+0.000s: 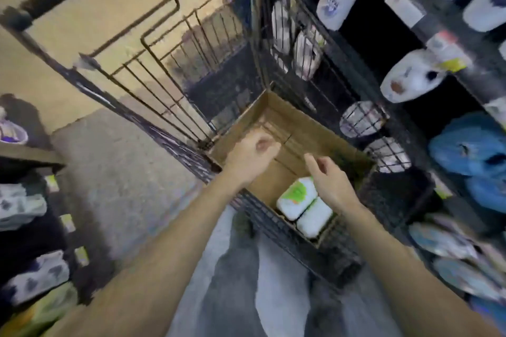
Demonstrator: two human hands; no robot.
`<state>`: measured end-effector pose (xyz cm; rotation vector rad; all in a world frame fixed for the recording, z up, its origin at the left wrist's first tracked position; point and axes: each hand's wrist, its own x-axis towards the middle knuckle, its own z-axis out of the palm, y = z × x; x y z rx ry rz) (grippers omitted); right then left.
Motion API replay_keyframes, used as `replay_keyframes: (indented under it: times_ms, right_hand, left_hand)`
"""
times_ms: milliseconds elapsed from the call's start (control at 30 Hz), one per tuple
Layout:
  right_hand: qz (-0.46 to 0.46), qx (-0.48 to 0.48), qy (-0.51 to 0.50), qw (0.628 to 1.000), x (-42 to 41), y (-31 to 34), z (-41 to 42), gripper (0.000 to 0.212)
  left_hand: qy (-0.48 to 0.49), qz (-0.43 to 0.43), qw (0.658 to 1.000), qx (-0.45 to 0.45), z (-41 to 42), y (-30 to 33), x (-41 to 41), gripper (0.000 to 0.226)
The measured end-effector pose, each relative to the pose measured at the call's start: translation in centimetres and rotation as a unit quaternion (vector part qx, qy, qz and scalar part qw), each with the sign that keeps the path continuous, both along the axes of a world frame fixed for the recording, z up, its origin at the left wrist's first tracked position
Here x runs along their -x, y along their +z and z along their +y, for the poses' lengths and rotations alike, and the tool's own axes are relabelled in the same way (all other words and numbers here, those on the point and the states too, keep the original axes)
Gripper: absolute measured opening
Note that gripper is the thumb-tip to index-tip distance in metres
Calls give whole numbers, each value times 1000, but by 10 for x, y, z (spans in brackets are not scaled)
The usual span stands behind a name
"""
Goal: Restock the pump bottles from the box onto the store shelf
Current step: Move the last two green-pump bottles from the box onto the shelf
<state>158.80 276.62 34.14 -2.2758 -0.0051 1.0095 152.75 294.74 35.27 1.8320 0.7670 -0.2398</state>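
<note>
An open cardboard box [276, 115] sits inside a black wire cart. Two white pump bottles lie in its near corner: one with a green label [297, 197] and a second one [315, 217] beside it. My left hand [252, 157] hovers over the box's left side with its fingers curled and nothing in it. My right hand [330, 180] is above the bottles, fingers spread, holding nothing. The store shelf [449, 44] rises on the right with white bottles lying along its rows. The view is blurred.
The wire cart [153, 107] fills the aisle ahead, its tall mesh side [295, 68] against the shelf. Blue packs [471, 150] lie on a lower right shelf. Another shelf with bottles [35, 273] stands on the left. Grey floor [123, 186] shows between them.
</note>
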Motion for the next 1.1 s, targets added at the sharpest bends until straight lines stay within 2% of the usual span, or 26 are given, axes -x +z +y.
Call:
replay_keyframes:
  times_ms: [133, 333, 500, 600, 700, 800, 867, 933, 967, 1033, 1100]
  right_hand:
    - [53, 87, -70, 992, 17, -72, -8, 67]
    - [112, 155, -178, 965, 34, -138, -33, 74]
    - [11, 186, -249, 950, 36, -175, -46, 60]
    - [-41, 229, -239, 943, 39, -187, -39, 58]
    - [-39, 296, -185, 936, 39, -198, -32, 62]
    - [-15, 364, -96, 926, 29, -200, -32, 49]
    - [-5, 380, -72, 922, 23, -200, -33, 44]
    - [-2, 346, -119, 931, 25, -206, -29, 43]
    - [1, 305, -177, 936, 29, -209, -29, 45]
    - [21, 179, -317, 931, 37, -214, -34, 46]
    - [37, 86, -390, 916, 43, -215, -43, 40]
  left_hand:
    - [-55, 65, 993, 80, -10, -69, -17, 33]
    - [-140, 92, 984, 69, -49, -146, -46, 23]
    - [-202, 140, 968, 60, -77, -192, -63, 24]
    - [-235, 200, 950, 41, -85, -217, -60, 40]
    - [-247, 268, 930, 54, -85, -241, -47, 64]
    - [-229, 302, 917, 122, -77, -263, -32, 59]
    - [-193, 316, 913, 173, -73, -271, -25, 55]
    - [-171, 309, 915, 193, -70, -275, -23, 46]
    - [-161, 309, 916, 198, -69, -279, -24, 45]
    - [-151, 309, 919, 195, -67, -282, -25, 54]
    - [-150, 309, 923, 172, -66, -287, -26, 64]
